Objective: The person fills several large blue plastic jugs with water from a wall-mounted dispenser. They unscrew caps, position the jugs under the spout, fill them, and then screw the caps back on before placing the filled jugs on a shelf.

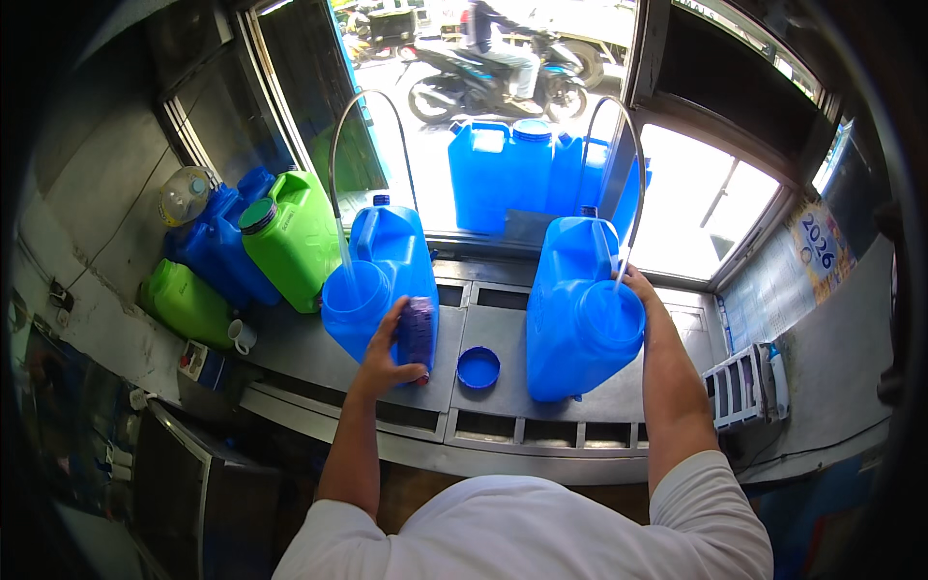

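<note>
My left hand (382, 359) holds a purplish, ridged object (416, 330) upright between thumb and fingers; blur hides its exact kind. Behind it stands the left blue plastic jug (395, 239), uncapped, with water running into its wide mouth from a curved metal spout (335, 159). My right hand (639, 285) is at the far right side of the right blue jug's mouth, by a second curved spout (638, 196). Water runs into this right blue jug (565, 290) too. Its fingers are partly hidden, so I cannot tell whether they grip. A blue screw cap (478, 367) lies between the jugs.
Green jugs (290, 246) and dark blue jugs (217, 246) crowd the left wall, near a white mug (242, 336). More blue jugs (500, 174) stand beyond the window opening, where a person rides a motorcycle (500, 80). A white plastic rack (739, 384) stands right on the metal counter (493, 326).
</note>
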Tool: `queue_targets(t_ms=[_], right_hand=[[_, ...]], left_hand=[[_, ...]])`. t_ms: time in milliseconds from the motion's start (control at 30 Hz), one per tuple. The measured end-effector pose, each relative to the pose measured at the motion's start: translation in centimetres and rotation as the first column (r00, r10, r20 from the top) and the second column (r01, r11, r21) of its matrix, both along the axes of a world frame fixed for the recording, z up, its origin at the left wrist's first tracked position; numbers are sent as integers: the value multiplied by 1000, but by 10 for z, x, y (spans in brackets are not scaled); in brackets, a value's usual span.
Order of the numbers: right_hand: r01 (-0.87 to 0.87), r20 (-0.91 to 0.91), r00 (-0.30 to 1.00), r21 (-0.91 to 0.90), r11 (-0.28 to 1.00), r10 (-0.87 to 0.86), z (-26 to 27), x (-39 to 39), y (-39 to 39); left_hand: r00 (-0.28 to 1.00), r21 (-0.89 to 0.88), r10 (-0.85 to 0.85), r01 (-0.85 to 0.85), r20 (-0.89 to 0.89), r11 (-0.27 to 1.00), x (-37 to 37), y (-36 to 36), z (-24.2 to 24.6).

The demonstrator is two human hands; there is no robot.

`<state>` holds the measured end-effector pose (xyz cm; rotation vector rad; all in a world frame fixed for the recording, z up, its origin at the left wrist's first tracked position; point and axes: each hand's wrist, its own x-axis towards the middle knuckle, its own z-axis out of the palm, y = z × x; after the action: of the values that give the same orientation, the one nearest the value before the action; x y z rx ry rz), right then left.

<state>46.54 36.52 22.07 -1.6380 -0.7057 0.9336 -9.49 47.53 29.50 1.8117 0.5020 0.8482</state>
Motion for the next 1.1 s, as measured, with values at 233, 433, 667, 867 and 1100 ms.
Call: queue_targets(t_ms=[233,433,667,867,1100], right_hand=[[35,12,999,-34,999,-35,20,-30,5],[-12,-34,999,-19,1000,12,5,-21,13],[11,68,998,-10,1000,-11,-15,5,12],[16,43,999,-64,998,-13,9,-27,14],[61,98,994,-97,993,-52,12,-29,11]], left_hand=[[922,-191,233,-180,308,965,-70,-39,-34],[931,-140,307,-283,199,949,-69,-45,-40],[959,438,250,-168,-135,883,-38,-42,-27],[965,546,129,17,-227,838,3,-19,33],[967,402,-219,253,-130,880,77,-19,71]])
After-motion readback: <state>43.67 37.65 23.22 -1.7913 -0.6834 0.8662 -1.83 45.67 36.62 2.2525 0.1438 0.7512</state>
